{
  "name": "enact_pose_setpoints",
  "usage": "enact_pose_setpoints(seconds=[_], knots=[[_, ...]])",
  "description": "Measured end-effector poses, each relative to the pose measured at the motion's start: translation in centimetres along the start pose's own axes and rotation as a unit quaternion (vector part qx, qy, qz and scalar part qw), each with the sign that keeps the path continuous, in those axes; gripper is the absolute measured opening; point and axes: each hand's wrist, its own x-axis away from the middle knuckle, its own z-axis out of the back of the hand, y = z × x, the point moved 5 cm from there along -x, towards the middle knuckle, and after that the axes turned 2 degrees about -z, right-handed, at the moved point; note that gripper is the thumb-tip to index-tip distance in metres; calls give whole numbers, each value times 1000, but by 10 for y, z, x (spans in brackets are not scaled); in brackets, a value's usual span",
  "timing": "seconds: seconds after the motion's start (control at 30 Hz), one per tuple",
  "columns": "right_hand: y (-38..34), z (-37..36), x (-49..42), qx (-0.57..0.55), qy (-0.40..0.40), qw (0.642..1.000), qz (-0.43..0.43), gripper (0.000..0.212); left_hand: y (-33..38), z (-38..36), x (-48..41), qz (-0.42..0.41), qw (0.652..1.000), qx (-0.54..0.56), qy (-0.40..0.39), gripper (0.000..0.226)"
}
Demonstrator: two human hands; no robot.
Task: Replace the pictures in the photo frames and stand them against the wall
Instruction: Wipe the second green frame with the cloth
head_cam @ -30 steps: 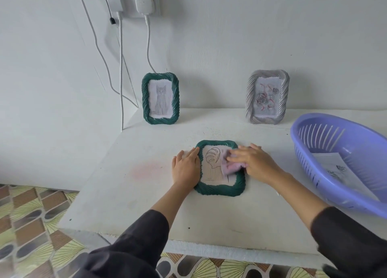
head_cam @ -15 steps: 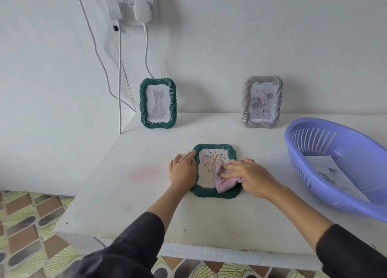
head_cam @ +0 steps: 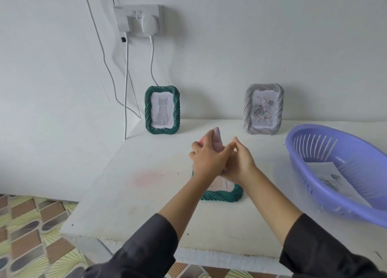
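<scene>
Now both hands together above the table (head_cam: 146, 204): left hand (head_cam: 206, 159) fingers gripping a pinkish cloth (head_cam: 216, 141), right hand (head_cam: 238, 162) fingers curled, grip unclear. Beneath, green frame (head_cam: 222, 195) flat, long axis toward the wall; sheets of paper (head_cam: 326, 175) in the purple basket (head_cam: 339, 137).

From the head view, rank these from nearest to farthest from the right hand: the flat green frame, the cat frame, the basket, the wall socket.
1. Flat green frame: lying on the table right under the right hand.
2. Basket and cat frame: too close to call; basket to the right, cat frame standing back-left against the wall.
3. Wall socket: high on the wall, upper left.
</scene>
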Motion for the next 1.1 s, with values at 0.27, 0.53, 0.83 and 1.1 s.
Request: enact_pose_setpoints(seconds=[0.27, 0.53, 0.83, 1.1], knots=[[16, 21, -17, 146, 39, 988, 35, 72, -37, 45, -12, 12, 995, -81, 59, 57], [4, 80, 0, 516, 271, 797, 158, 41, -135, 87, -32, 92, 918, -386, -7, 62], [10, 83, 1, 636, 288, 696, 167, 48, -135, 87, -37, 128, 911, -390, -49, 75], [14, 75, 5, 705, 366, 605, 58, 36, -84, 13, -12, 25, 921, -386, -49, 59]])
